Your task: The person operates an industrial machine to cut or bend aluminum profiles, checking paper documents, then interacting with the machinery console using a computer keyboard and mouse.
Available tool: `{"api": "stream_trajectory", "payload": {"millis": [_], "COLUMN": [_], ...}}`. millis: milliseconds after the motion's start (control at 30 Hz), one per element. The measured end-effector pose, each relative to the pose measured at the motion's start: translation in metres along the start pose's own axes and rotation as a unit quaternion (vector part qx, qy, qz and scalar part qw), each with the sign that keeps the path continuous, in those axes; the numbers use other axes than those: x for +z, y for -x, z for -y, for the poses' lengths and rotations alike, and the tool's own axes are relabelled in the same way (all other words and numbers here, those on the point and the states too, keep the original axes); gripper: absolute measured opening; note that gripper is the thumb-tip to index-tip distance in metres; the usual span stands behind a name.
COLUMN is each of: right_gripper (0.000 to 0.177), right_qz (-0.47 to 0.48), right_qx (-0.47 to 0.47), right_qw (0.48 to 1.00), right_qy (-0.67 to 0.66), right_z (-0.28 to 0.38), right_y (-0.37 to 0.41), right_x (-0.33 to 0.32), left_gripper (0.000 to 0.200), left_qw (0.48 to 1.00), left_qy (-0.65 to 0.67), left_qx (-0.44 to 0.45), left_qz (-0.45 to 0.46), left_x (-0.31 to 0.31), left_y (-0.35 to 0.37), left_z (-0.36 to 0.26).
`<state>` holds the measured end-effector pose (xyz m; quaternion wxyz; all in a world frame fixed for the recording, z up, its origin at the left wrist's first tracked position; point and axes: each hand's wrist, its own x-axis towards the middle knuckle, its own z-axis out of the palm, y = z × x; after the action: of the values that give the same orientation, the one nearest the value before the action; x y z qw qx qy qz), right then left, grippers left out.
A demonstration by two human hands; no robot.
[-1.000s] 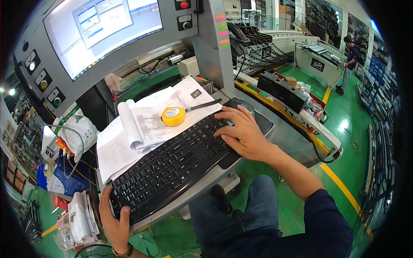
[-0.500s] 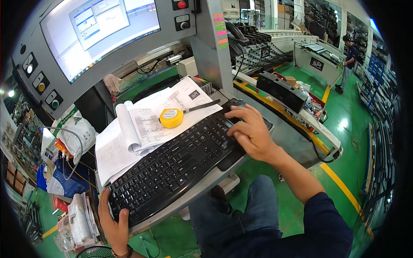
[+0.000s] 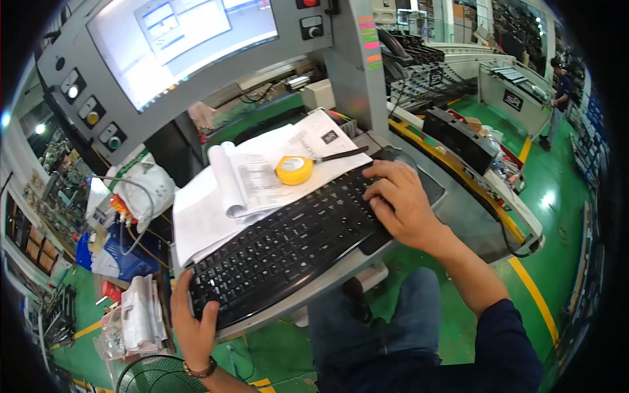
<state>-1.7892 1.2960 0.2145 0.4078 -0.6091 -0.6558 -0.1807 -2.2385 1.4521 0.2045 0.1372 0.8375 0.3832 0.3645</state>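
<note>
A black keyboard (image 3: 288, 236) lies slanted on a narrow grey ledge. My left hand (image 3: 194, 321) rests at its left end, thumb apart from the fingers. Over the number pad on the right, my right hand (image 3: 406, 206) is spread with bent fingers touching or just above the keys; its fingertips partly cover them. Behind the keyboard are printed paper sheets (image 3: 196, 213), one with a rolled edge. On top of them sits a yellow tape measure (image 3: 294, 170), beside a dark, thin strip-like tool (image 3: 344, 154). Neither hand touches these.
A control panel with a lit screen (image 3: 190, 49) and buttons (image 3: 113, 141) stands above the papers. At the lower left are a white bag (image 3: 145, 190), a blue bin (image 3: 134, 252) and a fan (image 3: 151, 376). A black box (image 3: 460, 139) sits at right; a person (image 3: 561, 98) stands far off.
The whole view has shifted, so the keyboard, papers and panel appear farther right. Both hands keep their places at the keyboard; the right fingers have moved slightly over the number pad.
</note>
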Motion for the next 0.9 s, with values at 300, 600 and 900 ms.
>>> {"api": "stream_trajectory", "payload": {"millis": [300, 600, 900], "right_gripper": [0.014, 0.03, 0.05], "right_qz": [0.078, -0.035, 0.006], "right_qx": [-0.106, 0.059, 0.171], "right_qw": [0.991, 0.994, 0.985], "right_qy": [-0.001, 0.083, -0.023], "right_z": [0.046, -0.055, -0.072], "right_y": [-0.022, -0.015, -0.007], "right_x": [0.041, -0.005, -0.023], "left_gripper": [0.082, 0.084, 0.082], "left_qw": [1.0, 1.0, 1.0], "left_qy": [-0.024, -0.023, -0.022], "left_qx": [0.005, -0.005, -0.008], "left_qz": [0.002, -0.003, -0.002], "left_x": [-0.002, -0.002, -0.002], "left_y": [0.0, -0.001, -0.004], "left_z": [-0.003, -0.004, -0.005]}}
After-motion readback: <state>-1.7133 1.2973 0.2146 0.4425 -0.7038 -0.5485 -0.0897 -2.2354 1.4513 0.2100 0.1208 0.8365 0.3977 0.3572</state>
